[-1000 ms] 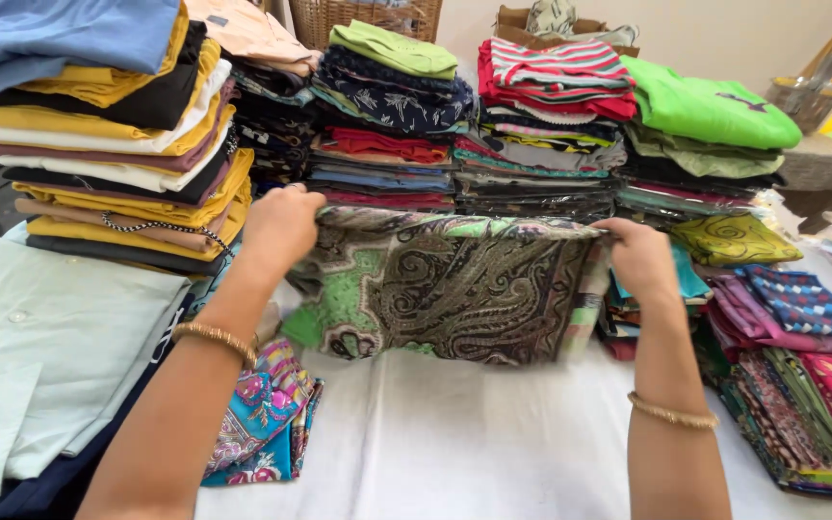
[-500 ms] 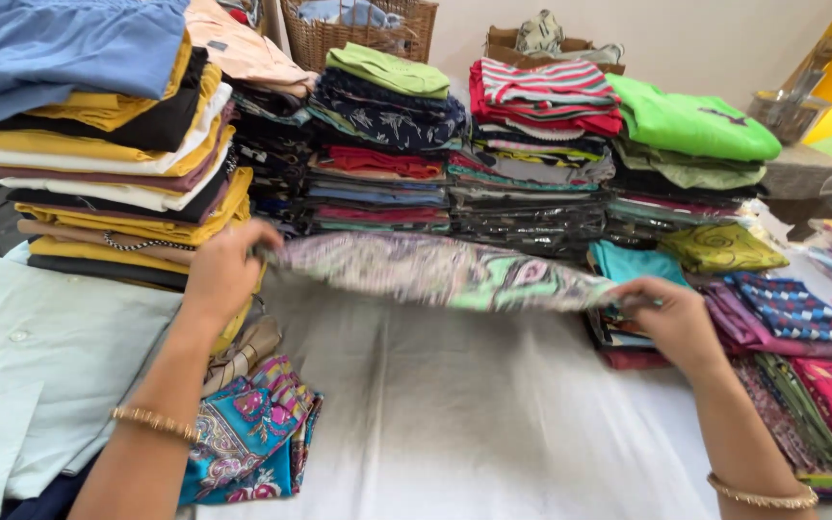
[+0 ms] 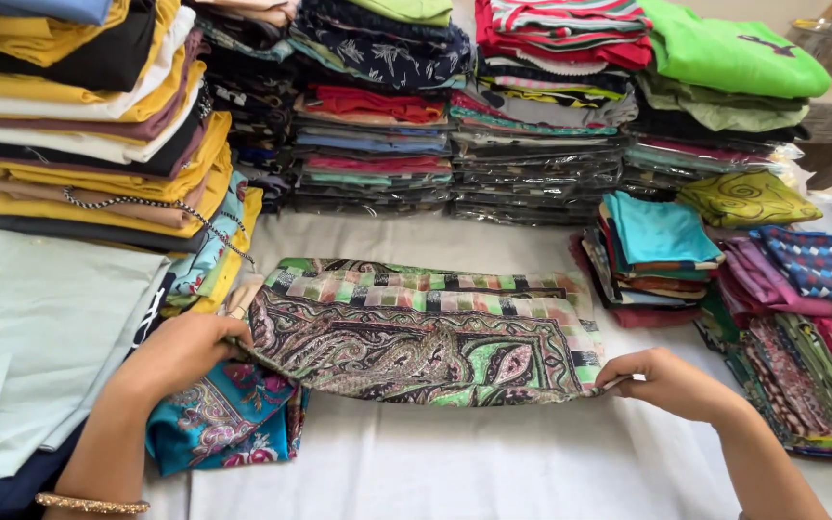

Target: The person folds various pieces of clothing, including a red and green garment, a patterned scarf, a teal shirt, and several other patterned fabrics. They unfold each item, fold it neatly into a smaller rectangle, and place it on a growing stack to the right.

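I see the white table cover (image 3: 493, 472) spread widest, with stacks of folded clothes (image 3: 377, 116) lined up behind the paisley scarf (image 3: 416, 332). That green and brown scarf lies folded flat at the middle of the cover. A teal floral cloth (image 3: 219, 429) sits just beside the scarf's left end. My left hand (image 3: 180, 351) pinches the scarf's left corner; my right hand (image 3: 666, 380) pinches its right corner.
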